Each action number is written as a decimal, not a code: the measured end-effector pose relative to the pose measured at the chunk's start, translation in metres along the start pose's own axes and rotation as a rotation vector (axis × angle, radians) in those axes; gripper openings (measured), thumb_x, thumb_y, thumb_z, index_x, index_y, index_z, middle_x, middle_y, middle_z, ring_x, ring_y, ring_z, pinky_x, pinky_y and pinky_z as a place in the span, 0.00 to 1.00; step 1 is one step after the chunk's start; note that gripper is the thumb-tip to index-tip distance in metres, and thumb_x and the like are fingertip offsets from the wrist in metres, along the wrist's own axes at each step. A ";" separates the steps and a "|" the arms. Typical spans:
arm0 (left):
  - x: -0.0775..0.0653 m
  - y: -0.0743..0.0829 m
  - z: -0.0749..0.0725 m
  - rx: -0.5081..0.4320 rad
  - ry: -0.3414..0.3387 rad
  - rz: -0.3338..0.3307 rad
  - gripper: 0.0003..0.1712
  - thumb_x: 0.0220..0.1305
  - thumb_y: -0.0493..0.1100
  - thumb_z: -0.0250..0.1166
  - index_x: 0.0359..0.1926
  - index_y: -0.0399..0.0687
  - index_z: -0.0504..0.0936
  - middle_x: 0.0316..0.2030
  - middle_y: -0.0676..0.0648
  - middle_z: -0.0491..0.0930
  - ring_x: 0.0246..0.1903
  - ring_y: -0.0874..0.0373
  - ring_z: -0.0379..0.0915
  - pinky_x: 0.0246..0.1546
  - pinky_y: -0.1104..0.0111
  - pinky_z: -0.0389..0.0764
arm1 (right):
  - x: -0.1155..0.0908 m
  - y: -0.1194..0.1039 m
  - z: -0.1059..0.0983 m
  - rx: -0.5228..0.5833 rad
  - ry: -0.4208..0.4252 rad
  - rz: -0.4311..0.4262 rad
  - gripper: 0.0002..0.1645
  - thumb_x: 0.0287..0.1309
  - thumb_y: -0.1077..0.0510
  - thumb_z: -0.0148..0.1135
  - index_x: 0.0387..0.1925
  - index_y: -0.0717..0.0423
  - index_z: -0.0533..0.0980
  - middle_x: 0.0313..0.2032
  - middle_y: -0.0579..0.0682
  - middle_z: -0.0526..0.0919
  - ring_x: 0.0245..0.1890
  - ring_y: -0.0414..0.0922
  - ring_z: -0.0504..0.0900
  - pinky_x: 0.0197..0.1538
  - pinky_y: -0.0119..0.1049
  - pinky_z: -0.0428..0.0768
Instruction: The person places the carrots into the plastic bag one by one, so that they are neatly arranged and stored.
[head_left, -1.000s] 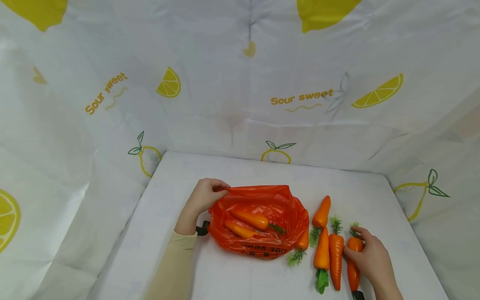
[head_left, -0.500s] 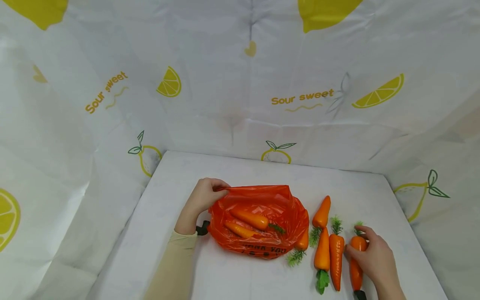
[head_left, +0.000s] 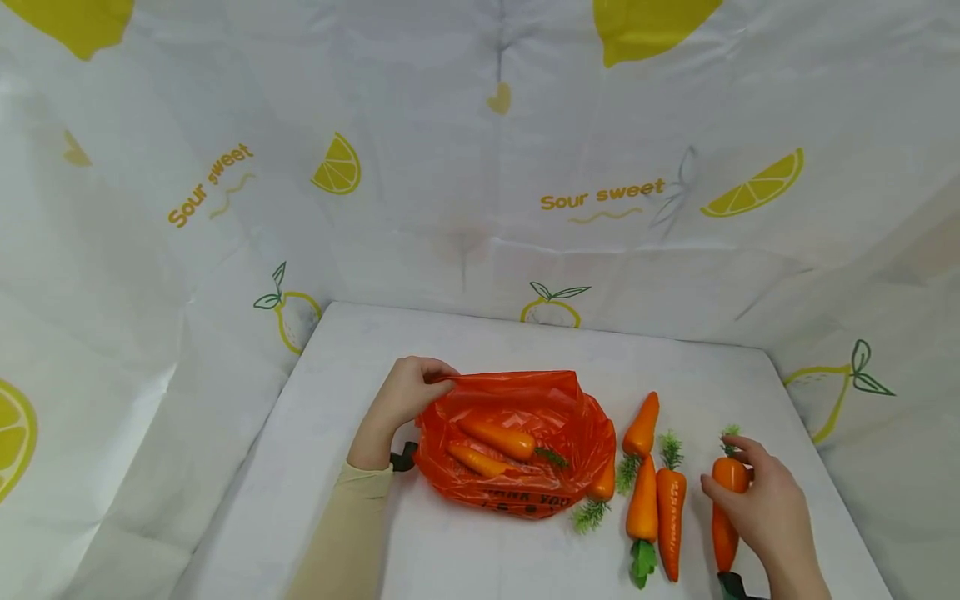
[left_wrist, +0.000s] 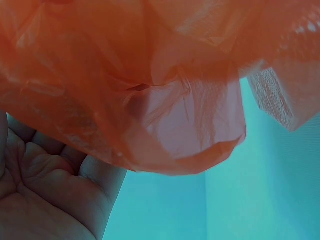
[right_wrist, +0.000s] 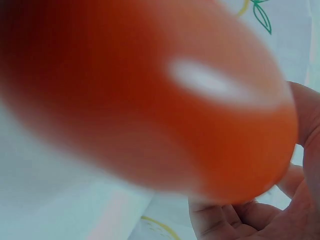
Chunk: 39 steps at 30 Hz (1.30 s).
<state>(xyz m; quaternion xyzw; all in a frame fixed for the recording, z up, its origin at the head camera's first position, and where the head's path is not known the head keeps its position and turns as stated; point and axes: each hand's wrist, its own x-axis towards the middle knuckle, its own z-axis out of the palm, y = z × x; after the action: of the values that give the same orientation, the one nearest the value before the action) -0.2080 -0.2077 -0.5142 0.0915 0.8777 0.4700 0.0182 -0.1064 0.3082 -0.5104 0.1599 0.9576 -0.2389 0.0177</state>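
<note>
In the head view, my left hand (head_left: 408,392) pinches the upper left rim of a red plastic bag (head_left: 517,385), holding its mouth open. Inside the bag lie two carrots, one upper (head_left: 498,437) and one lower (head_left: 477,458). At the right, my right hand (head_left: 772,496) grips an orange carrot (head_left: 725,533) near its leafy top. That carrot fills much of the right wrist view, blurred, with the fingers at its thick end. Thin red plastic hangs over the left palm (left_wrist: 50,185) in the left wrist view; the fingertips are hidden there.
Between bag and right hand lie three carrots: one at the back (head_left: 642,425), one below it (head_left: 642,512), and one beside that (head_left: 671,525). Another carrot (head_left: 603,483) is partly hidden by the bag's right side. Lemon-printed sheeting (head_left: 450,208) surrounds the white table (head_left: 450,558).
My right hand has moved right with the carrot, widening the gap from the neighbouring carrot. The left hand and bag have hardly moved.
</note>
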 end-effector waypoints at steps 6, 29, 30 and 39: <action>0.000 -0.001 0.000 -0.009 -0.002 -0.008 0.07 0.74 0.41 0.74 0.47 0.54 0.96 0.45 0.53 0.93 0.44 0.56 0.86 0.52 0.56 0.90 | 0.003 -0.006 -0.011 0.007 0.044 -0.051 0.50 0.62 0.56 0.82 0.78 0.63 0.67 0.66 0.78 0.73 0.55 0.73 0.75 0.50 0.66 0.89; -0.002 0.000 -0.002 -0.017 -0.011 -0.026 0.07 0.74 0.41 0.74 0.48 0.55 0.96 0.45 0.52 0.93 0.44 0.56 0.86 0.52 0.56 0.91 | 0.009 -0.058 -0.028 0.071 0.163 -0.316 0.46 0.60 0.58 0.83 0.76 0.60 0.73 0.63 0.72 0.79 0.49 0.66 0.78 0.32 0.34 0.79; -0.002 0.000 -0.001 -0.016 -0.010 -0.027 0.07 0.74 0.41 0.74 0.48 0.55 0.96 0.45 0.52 0.93 0.44 0.56 0.86 0.52 0.56 0.91 | 0.009 -0.061 -0.029 0.076 0.169 -0.330 0.45 0.60 0.58 0.83 0.76 0.60 0.73 0.63 0.72 0.80 0.49 0.66 0.79 0.32 0.33 0.79; 0.000 0.000 -0.001 -0.007 -0.004 -0.005 0.07 0.74 0.41 0.74 0.47 0.55 0.96 0.45 0.53 0.93 0.44 0.56 0.86 0.52 0.55 0.90 | 0.013 -0.089 -0.029 0.119 0.166 -0.419 0.44 0.59 0.60 0.84 0.74 0.59 0.75 0.62 0.68 0.81 0.50 0.64 0.80 0.34 0.29 0.79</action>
<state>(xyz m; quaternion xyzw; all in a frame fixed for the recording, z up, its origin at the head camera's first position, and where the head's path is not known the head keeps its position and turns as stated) -0.2080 -0.2083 -0.5141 0.0904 0.8763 0.4728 0.0215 -0.1451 0.2508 -0.4463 -0.0227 0.9523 -0.2793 -0.1205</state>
